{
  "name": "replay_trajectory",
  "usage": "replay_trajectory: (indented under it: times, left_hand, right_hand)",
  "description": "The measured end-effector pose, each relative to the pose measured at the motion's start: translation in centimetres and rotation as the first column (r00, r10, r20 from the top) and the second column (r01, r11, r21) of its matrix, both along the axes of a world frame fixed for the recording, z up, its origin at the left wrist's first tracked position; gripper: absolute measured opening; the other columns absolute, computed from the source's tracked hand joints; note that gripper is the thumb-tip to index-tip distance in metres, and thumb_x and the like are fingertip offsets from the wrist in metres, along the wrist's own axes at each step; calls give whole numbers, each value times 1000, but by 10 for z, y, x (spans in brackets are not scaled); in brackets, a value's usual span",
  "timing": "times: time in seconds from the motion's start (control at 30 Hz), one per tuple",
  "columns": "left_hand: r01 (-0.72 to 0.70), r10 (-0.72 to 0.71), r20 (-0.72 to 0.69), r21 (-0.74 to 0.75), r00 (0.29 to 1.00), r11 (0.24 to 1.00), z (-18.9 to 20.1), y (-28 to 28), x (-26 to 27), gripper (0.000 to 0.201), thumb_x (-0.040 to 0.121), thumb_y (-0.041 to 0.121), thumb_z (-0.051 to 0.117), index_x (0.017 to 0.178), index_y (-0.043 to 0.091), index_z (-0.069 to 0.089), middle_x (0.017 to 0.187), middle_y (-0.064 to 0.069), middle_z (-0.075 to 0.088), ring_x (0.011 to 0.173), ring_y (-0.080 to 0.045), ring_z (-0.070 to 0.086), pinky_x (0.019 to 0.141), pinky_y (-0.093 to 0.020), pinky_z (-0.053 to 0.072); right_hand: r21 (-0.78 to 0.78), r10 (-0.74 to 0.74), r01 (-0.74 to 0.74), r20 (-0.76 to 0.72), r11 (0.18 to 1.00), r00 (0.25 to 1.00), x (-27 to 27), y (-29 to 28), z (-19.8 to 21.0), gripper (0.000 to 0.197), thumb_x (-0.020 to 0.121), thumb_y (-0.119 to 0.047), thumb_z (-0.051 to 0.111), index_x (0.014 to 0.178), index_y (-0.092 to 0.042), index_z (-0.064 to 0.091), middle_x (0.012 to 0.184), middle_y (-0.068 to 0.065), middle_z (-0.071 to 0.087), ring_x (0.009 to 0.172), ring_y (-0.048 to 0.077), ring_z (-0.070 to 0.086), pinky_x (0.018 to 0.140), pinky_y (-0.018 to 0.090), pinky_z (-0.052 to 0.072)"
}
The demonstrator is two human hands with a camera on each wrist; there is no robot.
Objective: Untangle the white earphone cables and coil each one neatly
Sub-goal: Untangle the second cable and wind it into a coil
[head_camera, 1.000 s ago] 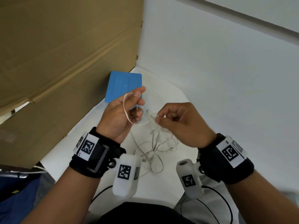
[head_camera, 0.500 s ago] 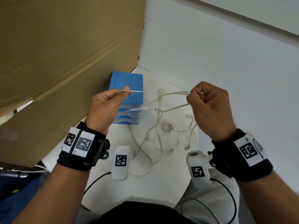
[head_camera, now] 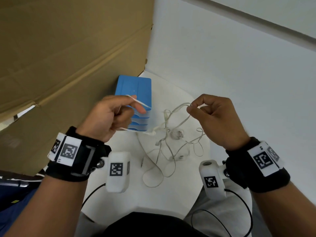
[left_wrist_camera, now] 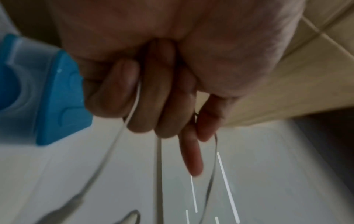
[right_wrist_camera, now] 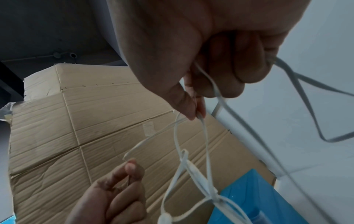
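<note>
Earphone cables [head_camera: 168, 134]: white, thin; grey where shaded in the right wrist view.
Drawer box [head_camera: 135, 89]: bright blue top; front shows paler translucent drawer fronts with blue bands.
Table [head_camera: 119, 199]: plain white.
Cardboard sheet [head_camera: 68, 53]: tan brown, ribbed with fold creases, along the table's left edge.
Wall [head_camera: 230, 69]: plain white, with a grey strip near the top.
Wristbands [head_camera: 77, 156]: black, bearing white tags with black square-code patterns.
Wrist cameras [head_camera: 118, 171]: white housings, black square-code marks, black leads.
</note>
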State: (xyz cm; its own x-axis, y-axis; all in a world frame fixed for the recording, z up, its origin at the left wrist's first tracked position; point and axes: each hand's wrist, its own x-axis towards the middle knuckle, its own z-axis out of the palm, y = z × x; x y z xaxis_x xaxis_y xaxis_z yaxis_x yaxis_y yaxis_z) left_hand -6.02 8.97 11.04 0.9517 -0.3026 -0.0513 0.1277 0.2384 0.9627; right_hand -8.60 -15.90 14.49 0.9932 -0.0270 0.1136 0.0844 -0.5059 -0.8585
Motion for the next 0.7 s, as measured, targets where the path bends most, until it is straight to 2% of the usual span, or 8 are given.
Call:
replay_trajectory:
  times: [0.1,0.23,0.33,0.47,0.5,0.57,0.63,0.7]
  left_hand:
    - [-96,91,68,78,994,992,0,3,2,28,78,19,47,62,12,70,38,6,19,37,-12,12,45,-21,34]
    - [134,-146,-63,-167,987,977,9,14,-7,27,66,27,62,86,15,76,35,3,27,36,-13,7,40,-23,3]
    - [72,-72,0,58,997,996,7,10,-7,30,75,28,61,101,21,75,38,0,37,35,-11,20,41,-26,5]
    - [-167,113,162,380,980,910,-13,-6,4,12,86,10,66,79,17,71,54,6,60,47,-1,48,46,-12,31]
    - [-146,86,157,422,984,895,-17,-9,5,5,82,13,71,81,18,71,64,7,65,52,3,52,53,-13,35]
    - [-27,-24,107,450,994,892,-21,-17,0,32,71,29,79,100,21,69,87,7,72,58,7,55,59,-15,38]
    - [133,-176,65,421,982,897,-23,-31,-7,61,64,38,86,119,32,60,106,9,72,54,4,53,59,-16,41]
    - [257,-296,50,374,954,891,-25,-47,-14,57,67,33,86,117,40,58,105,10,73,51,0,49,53,-17,42]
  right_hand:
    - [-41,28,-31,-61,999,998,1,-1,-2,19,91,-19,67,76,-7,64,37,-6,33,36,14,23,42,19,26]
    - [-171,116,-159,-240,972,964,0,-3,-4,24,89,-35,68,77,-13,66,41,-7,39,40,17,33,45,24,31]
    - [-268,129,-195,-244,943,961,0,-3,-4,27,91,-34,65,75,-13,68,39,-12,44,38,5,43,45,12,31]
    - [-172,143,-172,-169,970,975,2,1,1,24,91,-25,67,76,-5,67,43,-7,45,38,6,39,46,13,32]
    - [-122,170,-189,-149,974,974,2,4,4,22,90,-24,68,78,-5,67,49,4,51,42,7,38,48,19,34]
    - [-64,234,-244,-130,968,963,2,9,11,16,88,-21,71,82,-7,67,62,19,56,49,17,41,49,29,36]
    - [-34,295,-301,-121,953,948,3,14,18,11,86,-18,73,85,-8,68,62,13,56,51,21,42,48,28,37]
    - [-22,356,-361,-114,932,928,4,17,21,12,84,-17,75,89,-9,69,67,15,60,54,29,46,52,32,40]
